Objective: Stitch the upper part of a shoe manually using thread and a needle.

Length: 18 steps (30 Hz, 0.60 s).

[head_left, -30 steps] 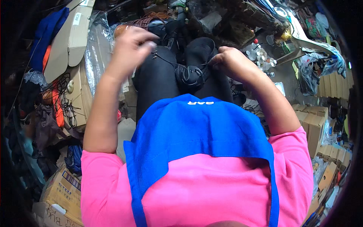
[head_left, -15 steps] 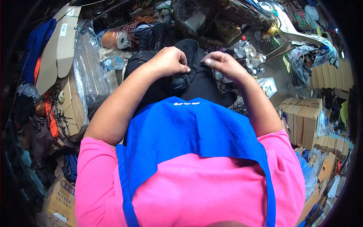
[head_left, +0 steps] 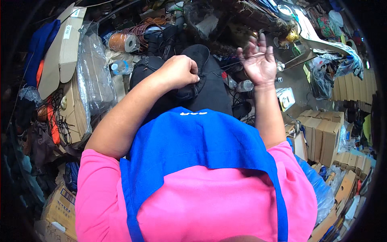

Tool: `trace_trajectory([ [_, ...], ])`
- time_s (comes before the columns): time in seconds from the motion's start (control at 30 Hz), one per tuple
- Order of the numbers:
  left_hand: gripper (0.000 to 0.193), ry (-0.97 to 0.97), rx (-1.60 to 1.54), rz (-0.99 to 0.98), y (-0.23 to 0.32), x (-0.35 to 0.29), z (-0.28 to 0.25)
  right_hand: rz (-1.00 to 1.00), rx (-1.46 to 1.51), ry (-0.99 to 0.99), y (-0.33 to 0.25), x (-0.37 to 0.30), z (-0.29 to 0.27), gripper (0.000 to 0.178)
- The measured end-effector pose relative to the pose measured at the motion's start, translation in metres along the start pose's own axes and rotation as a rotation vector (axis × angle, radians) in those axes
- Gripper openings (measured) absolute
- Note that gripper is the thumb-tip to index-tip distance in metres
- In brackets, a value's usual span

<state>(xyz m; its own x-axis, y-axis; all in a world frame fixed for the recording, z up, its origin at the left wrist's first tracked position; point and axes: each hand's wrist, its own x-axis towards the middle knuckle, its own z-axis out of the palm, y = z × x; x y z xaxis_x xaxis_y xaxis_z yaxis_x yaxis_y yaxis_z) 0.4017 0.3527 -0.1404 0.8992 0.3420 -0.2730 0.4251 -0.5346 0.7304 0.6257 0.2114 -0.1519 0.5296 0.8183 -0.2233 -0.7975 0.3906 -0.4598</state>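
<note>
A black shoe (head_left: 197,53) rests on my lap over dark trousers, with its sole end toward the far side. My left hand (head_left: 179,71) is closed at the shoe's near part, thumb and fingers pinched at its edge; the fingertips partly hide what they grip. Off to the right, my right hand (head_left: 259,66) is raised, palm showing and fingers spread. A thin dark cord (head_left: 223,67) stretches from the shoe toward the right hand. Whether it loops round a finger is too fine to tell.
On the left are a plastic-wrapped stack (head_left: 96,72), an orange spool (head_left: 123,42) and a plastic bottle (head_left: 120,67). Clear bottles (head_left: 244,85) lie under my right hand. Cardboard boxes (head_left: 322,131) are stacked at the right. A blue apron (head_left: 201,137) covers my front.
My right hand has swung away from the shoe to the right and opened, palm turned up, with the cord drawn out. The left hand stays at the shoe, shifted only slightly.
</note>
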Motion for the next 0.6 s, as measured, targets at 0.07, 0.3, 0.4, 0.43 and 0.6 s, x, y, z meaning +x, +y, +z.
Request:
trace_trajectory([
  [0.07,0.02,-0.031,-0.178,-0.022,-0.006,0.006,-0.006,0.141,0.029,-0.54,-0.015,0.002,-0.016,0.044],
  [0.3,0.025,-0.085,-0.187,0.023,-0.031,-0.019,-0.043,-0.267,-2.234,-0.599,0.01,-0.034,-0.007,0.027],
  [0.4,0.038,0.026,0.487,-0.182,-0.036,-0.05,-0.079,-0.314,-2.332,-0.627,0.02,-0.039,-0.021,0.03],
  [0.43,0.04,-0.025,0.275,-0.307,-0.05,-0.058,-0.087,-0.314,-2.335,-0.634,0.024,-0.038,-0.027,0.03],
  [0.6,0.039,0.261,-1.046,0.004,-0.051,-0.058,-0.051,-0.468,-2.237,-0.592,0.039,-0.038,-0.05,0.027],
])
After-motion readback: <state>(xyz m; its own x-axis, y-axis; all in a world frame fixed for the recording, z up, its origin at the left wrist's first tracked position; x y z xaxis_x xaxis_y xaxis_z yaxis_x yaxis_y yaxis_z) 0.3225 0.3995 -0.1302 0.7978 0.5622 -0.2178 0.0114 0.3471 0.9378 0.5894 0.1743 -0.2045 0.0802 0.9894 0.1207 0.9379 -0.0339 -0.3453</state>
